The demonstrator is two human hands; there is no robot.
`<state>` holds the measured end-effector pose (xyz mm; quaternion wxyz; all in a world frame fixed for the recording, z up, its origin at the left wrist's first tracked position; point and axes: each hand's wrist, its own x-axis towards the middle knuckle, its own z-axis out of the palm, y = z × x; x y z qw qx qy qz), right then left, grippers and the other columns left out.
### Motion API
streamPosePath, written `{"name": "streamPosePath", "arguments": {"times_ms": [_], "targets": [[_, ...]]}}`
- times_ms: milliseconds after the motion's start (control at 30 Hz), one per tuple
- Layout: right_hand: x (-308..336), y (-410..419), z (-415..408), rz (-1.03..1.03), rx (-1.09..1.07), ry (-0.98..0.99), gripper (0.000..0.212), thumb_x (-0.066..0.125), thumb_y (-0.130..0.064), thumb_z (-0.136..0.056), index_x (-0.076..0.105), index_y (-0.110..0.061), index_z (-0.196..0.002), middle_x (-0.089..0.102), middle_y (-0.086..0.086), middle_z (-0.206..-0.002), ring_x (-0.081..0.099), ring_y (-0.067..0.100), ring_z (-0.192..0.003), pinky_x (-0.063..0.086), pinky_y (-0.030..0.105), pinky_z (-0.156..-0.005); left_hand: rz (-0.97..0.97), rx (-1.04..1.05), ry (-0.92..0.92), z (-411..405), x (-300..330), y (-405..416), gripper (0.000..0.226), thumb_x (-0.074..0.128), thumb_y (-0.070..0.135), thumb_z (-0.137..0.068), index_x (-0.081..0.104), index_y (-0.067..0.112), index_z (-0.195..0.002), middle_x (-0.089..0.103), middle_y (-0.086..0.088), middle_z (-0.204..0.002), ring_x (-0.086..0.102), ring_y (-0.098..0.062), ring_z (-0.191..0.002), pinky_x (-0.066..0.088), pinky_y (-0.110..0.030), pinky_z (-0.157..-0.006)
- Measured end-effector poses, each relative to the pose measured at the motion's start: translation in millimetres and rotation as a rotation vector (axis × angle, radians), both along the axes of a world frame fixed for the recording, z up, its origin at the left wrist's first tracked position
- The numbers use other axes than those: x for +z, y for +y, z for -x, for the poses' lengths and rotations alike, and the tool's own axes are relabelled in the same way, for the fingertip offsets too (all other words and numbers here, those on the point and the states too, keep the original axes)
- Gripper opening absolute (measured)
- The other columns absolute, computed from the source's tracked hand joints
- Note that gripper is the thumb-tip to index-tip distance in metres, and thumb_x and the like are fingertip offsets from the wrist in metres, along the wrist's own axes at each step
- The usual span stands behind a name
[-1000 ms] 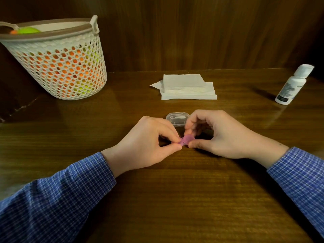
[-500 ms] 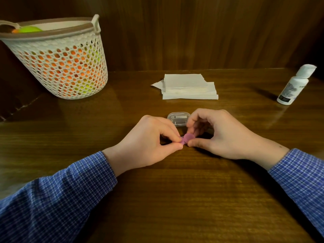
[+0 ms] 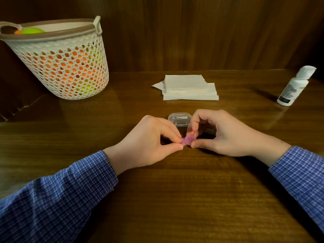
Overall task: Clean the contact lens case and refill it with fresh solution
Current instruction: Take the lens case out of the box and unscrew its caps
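A small pink contact lens case [image 3: 188, 139] sits between my two hands at the middle of the wooden table. My left hand [image 3: 149, 144] pinches its left end with thumb and forefinger. My right hand [image 3: 220, 134] pinches its right part, fingers curled over it. Most of the case is hidden by my fingertips. A white solution bottle [image 3: 293, 87] with a white cap stands far right, apart from both hands.
A clear plastic box [image 3: 179, 118] with small tools lies just behind my hands. A stack of white tissues [image 3: 188, 87] rests further back. A white perforated basket [image 3: 61, 64] with orange and green items stands at the back left. A wooden wall closes the back.
Both hands keep their pinch on the pink case; my right fingers have shifted slightly around it. Nothing else has moved.
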<state>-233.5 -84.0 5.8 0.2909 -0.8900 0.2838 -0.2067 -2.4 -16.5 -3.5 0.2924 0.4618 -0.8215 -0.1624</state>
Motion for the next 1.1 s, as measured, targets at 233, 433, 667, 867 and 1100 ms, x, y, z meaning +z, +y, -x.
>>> {"name": "streamPosePath", "arguments": {"times_ms": [233, 433, 667, 867, 1100], "targets": [[-3.2, 2.9, -0.6, -0.038, 0.006, -0.026, 0.033, 0.086, -0.023, -0.081, 0.062, -0.027, -0.103, 0.072, -0.012, -0.095, 0.071, 0.012, -0.092, 0.059, 0.026, -0.082, 0.004, -0.006, -0.004, -0.6, 0.7, 0.1, 0.013, 0.080, 0.022, -0.089, 0.084, 0.021, -0.101, 0.079, 0.011, -0.101, 0.071, 0.000, -0.096, 0.059, -0.023, -0.086], [-8.7, 10.1, -4.9, 0.028, -0.135, -0.030, 0.036, 0.087, -0.039, -0.075, 0.063, -0.036, -0.100, 0.070, -0.014, -0.090, 0.067, 0.006, -0.087, 0.058, 0.025, -0.076, 0.006, 0.004, -0.011, -0.2, 0.4, -0.3, 0.014, 0.080, 0.024, -0.089, 0.084, 0.022, -0.102, 0.079, 0.012, -0.101, 0.071, 0.000, -0.097, 0.059, -0.023, -0.087], [-2.1, 7.3, -5.2, -0.037, -0.072, -0.021, 0.034, 0.089, -0.021, -0.078, 0.063, -0.031, -0.099, 0.073, -0.016, -0.095, 0.072, 0.006, -0.089, 0.060, 0.025, -0.083, -0.015, 0.009, -0.018, -0.5, 0.7, -0.2, 0.013, 0.080, 0.025, -0.090, 0.084, 0.022, -0.102, 0.078, 0.013, -0.102, 0.071, 0.001, -0.097, 0.059, -0.023, -0.088], [0.9, 4.5, -1.9, -0.038, -0.028, 0.005, 0.029, 0.087, -0.022, -0.079, 0.065, -0.028, -0.097, 0.073, -0.016, -0.095, 0.071, 0.007, -0.093, 0.058, 0.025, -0.088, -0.009, -0.001, -0.019, -0.4, 1.0, -0.7, 0.013, 0.080, 0.023, -0.090, 0.084, 0.021, -0.102, 0.078, 0.012, -0.102, 0.071, 0.001, -0.097, 0.059, -0.022, -0.087], [-5.5, 11.7, -4.4, 0.023, -0.107, 0.019, 0.027, 0.084, -0.040, -0.078, 0.066, -0.035, -0.098, 0.070, -0.017, -0.094, 0.068, 0.004, -0.092, 0.061, 0.030, -0.080, -0.004, 0.015, -0.016, -0.8, 0.1, -0.7, 0.013, 0.080, 0.025, -0.089, 0.084, 0.023, -0.101, 0.078, 0.013, -0.101, 0.070, 0.003, -0.097, 0.057, -0.019, -0.089]]}}
